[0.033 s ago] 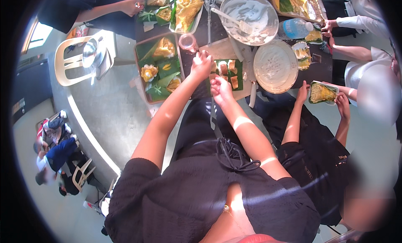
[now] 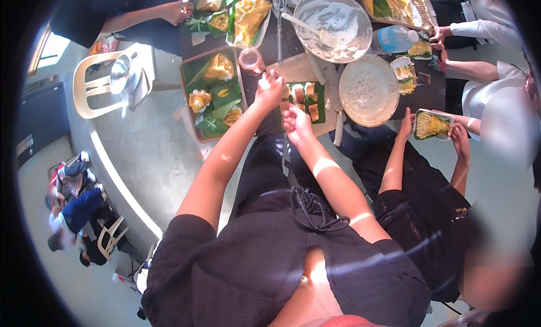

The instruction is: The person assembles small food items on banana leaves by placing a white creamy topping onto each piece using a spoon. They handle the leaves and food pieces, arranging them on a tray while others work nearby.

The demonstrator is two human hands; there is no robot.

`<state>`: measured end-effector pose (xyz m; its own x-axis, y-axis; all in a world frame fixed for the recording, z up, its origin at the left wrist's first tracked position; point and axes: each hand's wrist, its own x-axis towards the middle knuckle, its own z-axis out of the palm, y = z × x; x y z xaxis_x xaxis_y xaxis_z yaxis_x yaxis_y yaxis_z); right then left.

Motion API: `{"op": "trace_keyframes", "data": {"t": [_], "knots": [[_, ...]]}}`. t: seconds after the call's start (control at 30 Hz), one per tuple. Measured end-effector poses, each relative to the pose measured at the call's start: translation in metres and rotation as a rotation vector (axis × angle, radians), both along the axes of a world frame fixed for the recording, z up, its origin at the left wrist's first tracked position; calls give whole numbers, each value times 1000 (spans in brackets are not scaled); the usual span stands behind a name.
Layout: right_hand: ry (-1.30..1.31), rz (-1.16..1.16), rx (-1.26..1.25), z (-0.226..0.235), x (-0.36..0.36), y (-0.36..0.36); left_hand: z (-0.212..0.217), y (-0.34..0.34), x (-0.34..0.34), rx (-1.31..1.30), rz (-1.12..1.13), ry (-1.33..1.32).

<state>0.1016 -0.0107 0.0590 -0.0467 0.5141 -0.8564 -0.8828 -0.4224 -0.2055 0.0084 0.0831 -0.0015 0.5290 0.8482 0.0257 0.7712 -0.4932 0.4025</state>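
My left hand (image 2: pixel 269 89) is closed over the left edge of a green banana leaf (image 2: pixel 320 101), fingers bunched together. Just nearer to me, my right hand (image 2: pixel 297 124) is curled shut beside the leaf's near left corner. Whatever either hand holds is hidden or too small to make out. On the leaf sit several short brown rolls (image 2: pixel 314 112), some with white topping. Beyond my left hand stands a clear pinkish jar (image 2: pixel 251 60). A white-handled utensil (image 2: pixel 338 127) lies right of the leaf.
A leaf-lined tray (image 2: pixel 244 96) of wrapped food lies left. To the right are a cream-smeared round dish (image 2: pixel 368 91), a large bowl (image 2: pixel 361 17) with a spatula, and a water bottle (image 2: pixel 395 39). Beside me another person holds a food tray (image 2: pixel 432 125). More people's hands reach in across the table.
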Motion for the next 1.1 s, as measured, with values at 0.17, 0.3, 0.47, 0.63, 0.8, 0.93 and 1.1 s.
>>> {"op": "trace_keyframes", "data": {"t": [0.17,0.3,0.47,0.63,0.8,0.93,1.1], "knots": [[-43,67,94,29,18,-19,1,0,1,-76,-41,97],[-112,105,109,46,35,-33,-8,0,2,-80,-30,78],[-191,133,85,69,47,-36,-6,1,-1,-100,-45,89],[-232,90,216,98,59,-47,20,-6,3,-49,5,22],[-336,158,336,132,81,-47,80,-39,15,47,95,-207],[-728,360,625,178,83,-54,122,-70,31,-708,249,-805],[-1465,456,1151,218,55,-45,170,-104,65,-1587,-87,-1572]]}}
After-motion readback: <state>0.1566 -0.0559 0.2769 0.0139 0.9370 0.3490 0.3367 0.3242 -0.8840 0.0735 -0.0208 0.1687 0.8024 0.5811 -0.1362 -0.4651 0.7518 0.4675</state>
